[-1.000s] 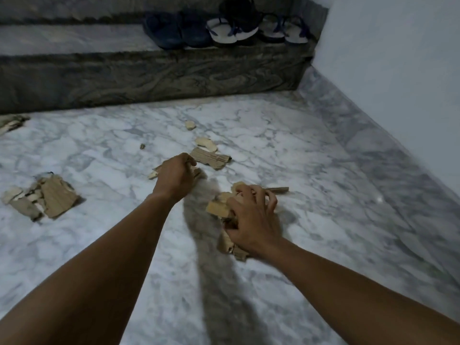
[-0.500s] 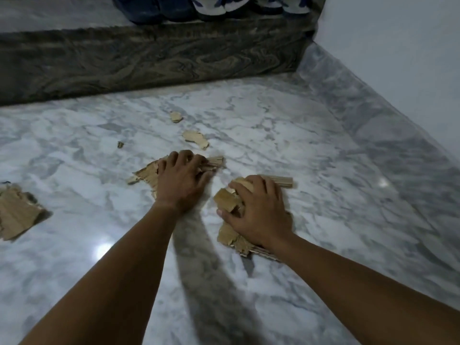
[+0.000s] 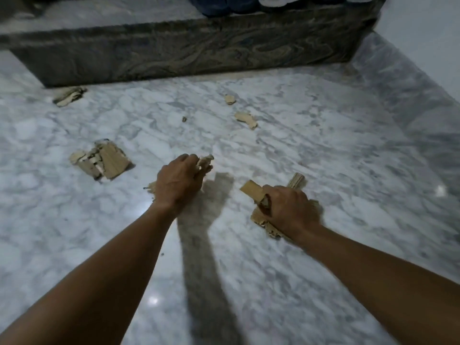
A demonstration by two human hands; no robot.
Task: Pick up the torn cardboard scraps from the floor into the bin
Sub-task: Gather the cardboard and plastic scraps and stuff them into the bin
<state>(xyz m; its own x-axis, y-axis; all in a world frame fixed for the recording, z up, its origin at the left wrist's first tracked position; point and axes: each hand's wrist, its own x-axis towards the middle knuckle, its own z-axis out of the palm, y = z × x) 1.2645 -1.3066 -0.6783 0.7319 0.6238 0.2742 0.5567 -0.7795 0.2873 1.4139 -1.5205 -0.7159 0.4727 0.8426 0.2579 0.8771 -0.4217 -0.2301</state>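
Observation:
My left hand (image 3: 178, 181) is closed over a bunch of torn cardboard scraps (image 3: 205, 164) on the marble floor; bits stick out past the fingertips. My right hand (image 3: 290, 207) grips another bundle of cardboard pieces (image 3: 252, 190), with ends showing above and below the fist. A loose pile of scraps (image 3: 104, 161) lies left of my left hand. Smaller scraps lie farther off: one curled piece (image 3: 246, 119), one small piece (image 3: 230, 99), a tiny crumb (image 3: 184, 119), and a pile (image 3: 69, 95) by the step. No bin is in view.
A dark marbled step (image 3: 199, 51) crosses the back, with sandals and shoes (image 3: 234, 5) on top. A white wall (image 3: 428, 33) with a marble skirting runs along the right. The floor is glossy white marble (image 3: 323, 145).
My left hand has closed around the scraps it was pressing on. The hands have drawn apart, the right one to the right with its bundle. The view has swung left, showing the left piles.

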